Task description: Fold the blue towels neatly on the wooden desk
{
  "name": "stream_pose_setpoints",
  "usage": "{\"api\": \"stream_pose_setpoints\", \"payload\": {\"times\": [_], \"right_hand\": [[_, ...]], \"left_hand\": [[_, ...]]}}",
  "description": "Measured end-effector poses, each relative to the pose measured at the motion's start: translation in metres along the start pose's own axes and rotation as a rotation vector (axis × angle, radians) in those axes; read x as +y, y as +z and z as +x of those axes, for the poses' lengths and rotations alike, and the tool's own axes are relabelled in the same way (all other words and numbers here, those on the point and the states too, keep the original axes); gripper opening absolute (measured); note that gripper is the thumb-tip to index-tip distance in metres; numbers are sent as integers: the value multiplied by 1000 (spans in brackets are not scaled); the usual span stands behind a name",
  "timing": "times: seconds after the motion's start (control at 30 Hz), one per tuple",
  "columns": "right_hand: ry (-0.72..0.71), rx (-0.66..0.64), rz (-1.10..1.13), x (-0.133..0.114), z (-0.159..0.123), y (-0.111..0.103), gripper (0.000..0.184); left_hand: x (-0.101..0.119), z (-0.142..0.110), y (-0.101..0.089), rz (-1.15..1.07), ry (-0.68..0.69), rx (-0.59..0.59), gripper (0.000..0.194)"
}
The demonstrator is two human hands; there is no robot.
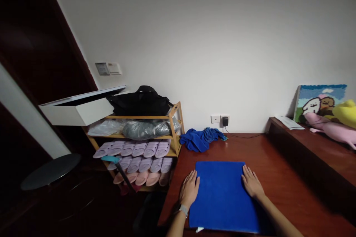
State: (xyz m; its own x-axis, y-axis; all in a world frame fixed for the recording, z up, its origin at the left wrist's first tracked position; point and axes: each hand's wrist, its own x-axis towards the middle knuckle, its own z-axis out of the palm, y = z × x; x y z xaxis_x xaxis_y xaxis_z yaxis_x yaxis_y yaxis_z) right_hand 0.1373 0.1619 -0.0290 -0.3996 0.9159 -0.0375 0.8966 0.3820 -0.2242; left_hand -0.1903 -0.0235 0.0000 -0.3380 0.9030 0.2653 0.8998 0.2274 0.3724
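Note:
A blue cloth, which looks like a towel (222,196), lies spread flat on the reddish-brown wooden table (286,177). A small white tag (199,229) sticks out at its near left edge. My left hand (190,188), with a watch on the wrist, rests flat by the towel's left edge, fingers stretched forward. On the opposite side my right hand (252,182) lies flat at the far right corner, its fingertips touching the cloth's edge. Neither hand grips anything. Further back on the table, against the wall, is a crumpled heap of blue cloths (201,139).
Left of the table stands a wooden rack (178,144) with several rows of slippers (150,149), a black bag (141,102) and a white box (83,113). A charger (225,121) is plugged into the wall. On the raised right ledge lies a pink plush toy (330,127).

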Motion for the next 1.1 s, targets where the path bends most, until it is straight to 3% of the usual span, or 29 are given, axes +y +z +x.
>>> {"api": "stream_pose_setpoints", "payload": {"times": [0.13, 0.23, 0.33, 0.47, 0.57, 0.63, 0.7, 0.93, 1.1], "right_hand": [[5, 5, 8, -5, -6, -5, 73], [4, 1, 9, -9, -6, -10, 73], [11, 4, 15, -10, -6, -12, 73], [-6, 6, 15, -8, -7, -12, 72], [-23, 3, -2, -7, -8, -12, 72], [-18, 7, -6, -7, -8, -12, 73], [-10, 10, -4, -7, -8, -12, 73], [-20, 46, 22, -2, -7, -3, 74], [-21, 27, -30, -1, -4, 0, 75]], "left_hand": [[-7, 2, 3, 35, 3, 18, 56], [8, 8, 9, 75, 17, 68, 56], [60, 16, 26, 67, 176, 47, 56], [147, 22, 60, 24, 350, -133, 63], [170, 24, 78, 4, 329, -248, 70], [159, 25, 79, 3, 292, -262, 73], [131, 25, 71, 33, 239, -252, 74], [20, 18, 15, 176, 1, -226, 81], [-6, 12, 3, 149, -6, -222, 78]]}}
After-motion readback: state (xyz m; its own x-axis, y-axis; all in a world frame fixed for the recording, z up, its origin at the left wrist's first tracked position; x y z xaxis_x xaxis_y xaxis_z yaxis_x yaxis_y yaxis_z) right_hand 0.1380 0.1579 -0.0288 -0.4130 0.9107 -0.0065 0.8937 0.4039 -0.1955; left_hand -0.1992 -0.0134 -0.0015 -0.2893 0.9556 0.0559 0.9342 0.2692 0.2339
